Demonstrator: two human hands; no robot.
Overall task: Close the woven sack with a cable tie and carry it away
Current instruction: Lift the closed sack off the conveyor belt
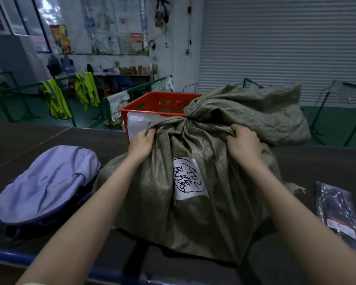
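A full olive-green woven sack (156, 202) stands on the dark table in front of me, with a white handwritten label (188, 178) on its near side. Its neck is gathered and cinched by a dark cable tie (188, 117); the loose top flops to the right behind it. My left hand (142, 144) grips a fold of the fabric on the sack's upper left shoulder. My right hand (243, 144) grips the fabric on the upper right shoulder. Both hands sit just below the tied neck.
A red plastic crate (152, 103) stands right behind the sack. A lilac garment bundle (47, 186) lies to the left on the table (49, 136). A dark plastic packet (337, 214) lies at the right. The table's blue front rail (12, 257) runs close to me. Green metal racks with yellow vests (56, 99) stand beyond.
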